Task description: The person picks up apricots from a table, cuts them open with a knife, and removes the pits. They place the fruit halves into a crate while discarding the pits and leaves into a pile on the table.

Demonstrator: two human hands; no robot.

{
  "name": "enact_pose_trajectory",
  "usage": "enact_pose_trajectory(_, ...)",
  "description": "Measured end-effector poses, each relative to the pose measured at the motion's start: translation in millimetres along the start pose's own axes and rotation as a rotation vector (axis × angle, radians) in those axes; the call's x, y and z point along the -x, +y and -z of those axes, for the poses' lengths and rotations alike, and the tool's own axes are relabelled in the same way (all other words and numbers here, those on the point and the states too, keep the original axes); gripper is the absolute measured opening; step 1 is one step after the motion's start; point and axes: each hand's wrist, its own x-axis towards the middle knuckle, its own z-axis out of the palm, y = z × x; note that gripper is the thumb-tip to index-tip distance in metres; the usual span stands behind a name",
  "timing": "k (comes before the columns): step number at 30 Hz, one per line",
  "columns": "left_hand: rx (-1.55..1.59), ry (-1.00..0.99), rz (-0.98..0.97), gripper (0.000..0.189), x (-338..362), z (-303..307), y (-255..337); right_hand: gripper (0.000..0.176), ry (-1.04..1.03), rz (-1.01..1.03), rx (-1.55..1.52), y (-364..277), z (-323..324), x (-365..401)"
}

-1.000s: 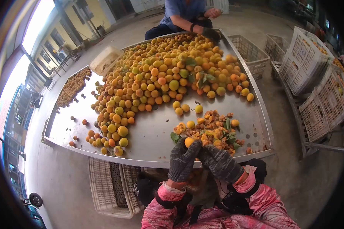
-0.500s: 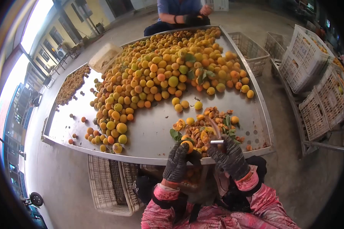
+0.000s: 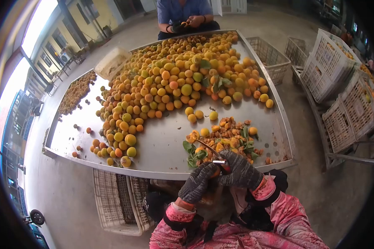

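My left hand (image 3: 197,182), in a dark grey knit glove, is closed around an apricot (image 3: 215,171), mostly hidden by the fingers. My right hand (image 3: 242,170), gloved alike, grips a curved tool (image 3: 210,147) with a thin brown arc and a shiny metal bar. The bar lies right at the apricot, where both hands come together over the table's front edge. Just beyond them is a heap of torn apricot pieces (image 3: 230,139) mixed with green leaves (image 3: 194,153).
Whole apricots (image 3: 162,79) form a big pile on the rimmed metal table (image 3: 162,145). A pale plastic tub (image 3: 112,63) tips against the pile. Crates stand below left (image 3: 116,203), and stacked crates (image 3: 330,62) at right. Across the table sits a person (image 3: 185,16) handling something.
My hands have come together, the right moving left with the tool onto the apricot. The tool's arc now points left. The person opposite has brought both hands together.
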Motion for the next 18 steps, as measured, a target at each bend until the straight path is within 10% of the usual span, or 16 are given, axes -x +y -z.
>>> enact_pose_trajectory(2, 0.005, -0.007, -0.122, 0.025, 0.2, -3.1, 20.3, 0.065, -0.05, -0.025, 0.034, -3.6, 4.4, -0.2)
enact_pose_trajectory(5, 0.146, -0.147, 0.245, 0.025, -0.1, -0.2, 33.3, 0.064, -0.114, -0.023, 0.031, 1.6, 5.2, -1.4)
enact_pose_trajectory(7, -0.017, -0.08, -0.082, 0.025, 5.3, -3.8, 29.8, 0.063, -0.13, 0.013, -0.002, 2.8, 3.6, -2.0)
enact_pose_trajectory(14, -0.041, 0.126, 0.053, 0.024, 6.7, -20.5, 3.2, 0.061, -0.047, 0.03, 0.052, 7.2, -4.5, -2.3)
enact_pose_trajectory(16, -0.664, 0.139, -0.312, 0.055, 4.8, -16.7, -14.6, 0.06, -0.034, 0.053, 0.089, 5.8, -7.0, -2.5)
enact_pose_trajectory(18, -0.499, 0.158, -0.241, 0.055, 3.1, -17.4, -20.7, 0.057, 0.016, 0.05, 0.187, 3.2, -11.6, -1.5)
